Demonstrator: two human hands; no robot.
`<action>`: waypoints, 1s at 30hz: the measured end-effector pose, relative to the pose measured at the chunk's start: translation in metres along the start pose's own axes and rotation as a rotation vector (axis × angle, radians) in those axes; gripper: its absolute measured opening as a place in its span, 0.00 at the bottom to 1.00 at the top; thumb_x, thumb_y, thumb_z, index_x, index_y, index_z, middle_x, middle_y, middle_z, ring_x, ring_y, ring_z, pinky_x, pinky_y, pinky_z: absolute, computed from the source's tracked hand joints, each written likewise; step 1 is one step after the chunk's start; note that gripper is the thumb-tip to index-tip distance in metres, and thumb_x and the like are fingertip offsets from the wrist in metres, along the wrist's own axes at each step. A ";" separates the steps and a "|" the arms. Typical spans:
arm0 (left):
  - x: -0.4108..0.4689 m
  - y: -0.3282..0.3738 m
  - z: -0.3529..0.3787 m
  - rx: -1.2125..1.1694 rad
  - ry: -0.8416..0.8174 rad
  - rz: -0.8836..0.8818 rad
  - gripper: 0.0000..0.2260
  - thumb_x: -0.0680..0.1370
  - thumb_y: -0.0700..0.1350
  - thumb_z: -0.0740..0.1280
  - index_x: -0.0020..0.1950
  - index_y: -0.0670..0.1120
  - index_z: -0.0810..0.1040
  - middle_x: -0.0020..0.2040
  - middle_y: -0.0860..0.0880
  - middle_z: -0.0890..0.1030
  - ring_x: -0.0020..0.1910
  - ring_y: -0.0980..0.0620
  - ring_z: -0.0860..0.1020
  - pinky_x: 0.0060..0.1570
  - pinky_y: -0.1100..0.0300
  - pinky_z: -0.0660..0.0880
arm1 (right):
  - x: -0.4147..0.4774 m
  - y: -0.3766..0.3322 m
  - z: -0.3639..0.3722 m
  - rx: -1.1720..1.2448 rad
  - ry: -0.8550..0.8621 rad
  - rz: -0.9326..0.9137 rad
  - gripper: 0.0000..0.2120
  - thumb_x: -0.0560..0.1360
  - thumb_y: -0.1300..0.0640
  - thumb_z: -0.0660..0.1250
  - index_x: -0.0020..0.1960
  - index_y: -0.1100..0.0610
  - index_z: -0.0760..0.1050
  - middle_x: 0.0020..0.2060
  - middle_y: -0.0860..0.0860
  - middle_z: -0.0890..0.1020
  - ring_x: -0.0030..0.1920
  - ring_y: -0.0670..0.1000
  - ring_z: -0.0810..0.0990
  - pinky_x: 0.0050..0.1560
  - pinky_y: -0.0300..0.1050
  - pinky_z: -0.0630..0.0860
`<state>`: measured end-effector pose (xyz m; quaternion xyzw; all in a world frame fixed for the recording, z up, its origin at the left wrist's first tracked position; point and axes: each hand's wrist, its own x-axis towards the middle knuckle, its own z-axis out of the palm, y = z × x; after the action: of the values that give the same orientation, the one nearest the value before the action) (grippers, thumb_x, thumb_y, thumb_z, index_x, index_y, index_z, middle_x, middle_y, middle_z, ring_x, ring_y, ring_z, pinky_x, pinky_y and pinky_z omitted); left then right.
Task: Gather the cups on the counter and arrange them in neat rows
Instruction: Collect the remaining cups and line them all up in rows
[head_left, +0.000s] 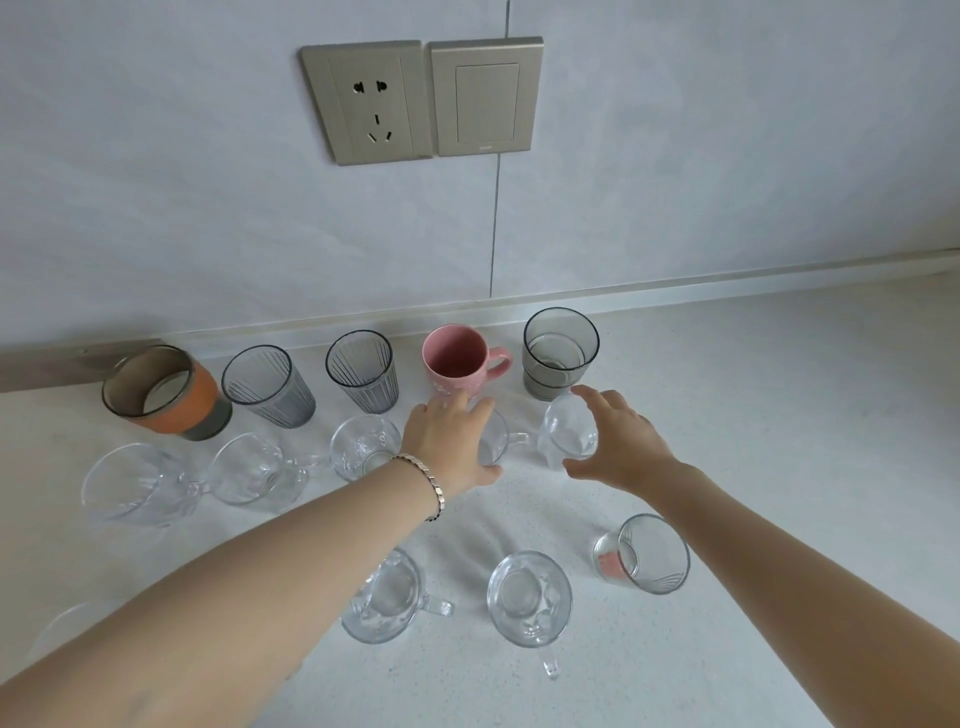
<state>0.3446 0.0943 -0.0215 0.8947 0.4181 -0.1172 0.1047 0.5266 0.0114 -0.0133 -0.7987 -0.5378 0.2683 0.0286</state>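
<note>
Five cups line the wall: an orange-sleeved glass (161, 392), two ribbed grey glasses (267, 387) (362, 376), a pink mug (457, 361) and a smoky grey glass (558, 353). In front of them stand three clear mugs (137, 483) (254, 470) (361, 447). My left hand (449, 441) is closed over a fourth clear mug (496, 441), mostly hiding it. My right hand (613, 447) wraps a clear glass (566, 431) just to its right. Nearer me stand two more clear mugs (387, 597) (530, 597) and a small red-printed glass (644, 553).
The speckled white counter (753, 441) meets a tiled wall with a socket (369, 104) and a switch (485, 96). A faint clear glass (67, 629) shows under my left forearm at the lower left.
</note>
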 end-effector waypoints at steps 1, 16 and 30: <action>0.000 0.000 0.000 -0.004 -0.002 -0.003 0.33 0.69 0.61 0.68 0.70 0.49 0.63 0.65 0.46 0.70 0.59 0.42 0.73 0.57 0.51 0.70 | 0.000 -0.001 0.000 -0.013 -0.006 0.006 0.42 0.68 0.50 0.74 0.75 0.49 0.54 0.68 0.53 0.67 0.64 0.55 0.72 0.67 0.48 0.67; -0.044 -0.072 -0.025 -0.121 0.297 -0.107 0.10 0.72 0.43 0.67 0.49 0.39 0.80 0.44 0.41 0.82 0.42 0.38 0.81 0.40 0.48 0.77 | 0.079 -0.128 -0.018 -0.016 -0.031 -0.222 0.42 0.69 0.51 0.72 0.76 0.54 0.53 0.71 0.53 0.64 0.71 0.57 0.65 0.68 0.51 0.67; -0.067 -0.104 -0.014 -0.164 0.317 -0.161 0.12 0.75 0.44 0.63 0.57 0.43 0.78 0.52 0.44 0.80 0.51 0.42 0.79 0.49 0.50 0.75 | 0.083 -0.132 0.007 -0.025 0.077 -0.034 0.35 0.69 0.50 0.72 0.71 0.55 0.62 0.67 0.52 0.66 0.67 0.56 0.67 0.52 0.49 0.72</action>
<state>0.2241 0.1157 0.0024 0.8541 0.5076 0.0517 0.1006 0.4350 0.1381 -0.0086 -0.7995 -0.5531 0.2302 0.0437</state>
